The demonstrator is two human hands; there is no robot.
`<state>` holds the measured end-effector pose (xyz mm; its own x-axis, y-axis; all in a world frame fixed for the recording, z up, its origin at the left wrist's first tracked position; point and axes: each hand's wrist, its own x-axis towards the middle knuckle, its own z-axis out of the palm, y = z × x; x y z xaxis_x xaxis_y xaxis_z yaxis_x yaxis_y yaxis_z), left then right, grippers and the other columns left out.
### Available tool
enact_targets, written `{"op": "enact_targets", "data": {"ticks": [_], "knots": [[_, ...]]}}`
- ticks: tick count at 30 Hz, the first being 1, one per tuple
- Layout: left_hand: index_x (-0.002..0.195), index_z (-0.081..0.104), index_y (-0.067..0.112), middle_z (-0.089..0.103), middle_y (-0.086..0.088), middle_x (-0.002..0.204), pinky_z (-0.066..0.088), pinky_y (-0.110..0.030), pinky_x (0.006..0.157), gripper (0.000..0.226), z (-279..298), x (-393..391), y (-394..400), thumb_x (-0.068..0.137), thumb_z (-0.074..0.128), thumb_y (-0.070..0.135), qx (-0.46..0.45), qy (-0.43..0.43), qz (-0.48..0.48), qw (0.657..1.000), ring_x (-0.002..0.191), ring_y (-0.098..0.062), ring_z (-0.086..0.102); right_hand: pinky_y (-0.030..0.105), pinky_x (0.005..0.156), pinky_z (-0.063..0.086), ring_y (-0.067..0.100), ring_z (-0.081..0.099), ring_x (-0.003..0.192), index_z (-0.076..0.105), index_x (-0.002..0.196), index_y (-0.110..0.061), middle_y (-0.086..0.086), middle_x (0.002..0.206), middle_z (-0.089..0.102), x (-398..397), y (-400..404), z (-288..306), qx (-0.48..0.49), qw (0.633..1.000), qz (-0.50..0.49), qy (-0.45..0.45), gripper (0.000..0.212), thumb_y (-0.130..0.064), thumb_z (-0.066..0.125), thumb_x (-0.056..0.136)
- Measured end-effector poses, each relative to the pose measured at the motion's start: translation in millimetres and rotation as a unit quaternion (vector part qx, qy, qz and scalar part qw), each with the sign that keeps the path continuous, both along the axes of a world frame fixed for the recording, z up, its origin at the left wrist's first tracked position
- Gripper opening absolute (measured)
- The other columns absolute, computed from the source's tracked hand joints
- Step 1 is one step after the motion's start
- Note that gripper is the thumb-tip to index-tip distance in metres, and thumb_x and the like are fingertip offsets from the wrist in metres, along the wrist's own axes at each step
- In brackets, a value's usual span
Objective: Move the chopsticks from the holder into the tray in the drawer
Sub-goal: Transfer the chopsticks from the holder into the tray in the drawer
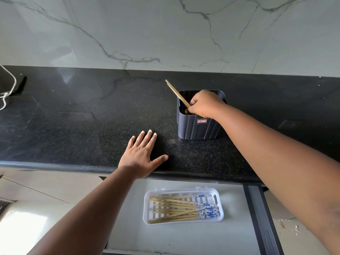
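Reaching into the dark holder (199,126) on the countertop (73,126), your right hand (204,104) has its fingers closed around the chopsticks (177,93) leaning out of it; your left hand (142,156) rests flat, fingers spread. Next, lift them clear and lay them beside the others in the white tray (147,201) in the open drawer (255,208)

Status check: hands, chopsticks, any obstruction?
Right hand in holder, gripping chopsticks. Left hand flat on counter. Tray in open drawer already loaded. Path clear.
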<state>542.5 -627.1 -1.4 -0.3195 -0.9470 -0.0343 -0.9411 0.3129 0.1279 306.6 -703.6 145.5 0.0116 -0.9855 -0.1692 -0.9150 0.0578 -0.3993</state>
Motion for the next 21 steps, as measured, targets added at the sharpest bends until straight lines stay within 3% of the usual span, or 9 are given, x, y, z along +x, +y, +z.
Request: {"op": "enact_targets", "data": {"ticks": [5, 13, 21], "knots": [[0.157, -0.002, 0.026, -0.012, 0.007, 0.162, -0.008, -0.041, 0.121, 0.101, 0.7, 0.0, 0.7, 0.077, 0.002, 0.087, 0.002, -0.005, 0.001, 1.000, 0.150, -0.015, -0.014, 0.030, 0.058, 0.037, 0.021, 0.051, 0.066, 0.076, 0.096, -0.008, 0.007, 0.075, 0.058, -0.3, 0.5, -2.0, 0.008, 1.000, -0.009, -0.011, 0.021, -0.025, 0.068, 0.086], [0.157, -0.001, 0.026, -0.009, 0.006, 0.163, -0.007, -0.041, 0.122, 0.101, -0.4, 0.1, 0.2, 0.077, 0.003, 0.088, -0.001, -0.001, -0.001, 1.000, 0.150, -0.016, -0.013, 0.028, 0.053, 0.036, 0.021, 0.052, 0.063, 0.075, 0.087, -0.013, 0.007, 0.073, 0.061, -2.9, 3.7, -1.7, -0.001, 1.000, 0.003, -0.015, 0.015, -0.027, 0.070, 0.087], [0.157, -0.001, 0.026, -0.010, 0.006, 0.163, -0.008, -0.041, 0.122, 0.102, -2.0, 0.9, 0.0, 0.076, 0.000, 0.089, -0.003, 0.001, -0.001, 1.000, 0.150, -0.015, -0.014, 0.029, 0.058, 0.043, 0.019, 0.057, 0.067, 0.071, 0.086, -0.013, 0.007, 0.081, 0.068, -2.8, 4.7, -1.7, 0.002, 0.999, 0.004, -0.035, 0.020, -0.032, 0.076, 0.082]]}}
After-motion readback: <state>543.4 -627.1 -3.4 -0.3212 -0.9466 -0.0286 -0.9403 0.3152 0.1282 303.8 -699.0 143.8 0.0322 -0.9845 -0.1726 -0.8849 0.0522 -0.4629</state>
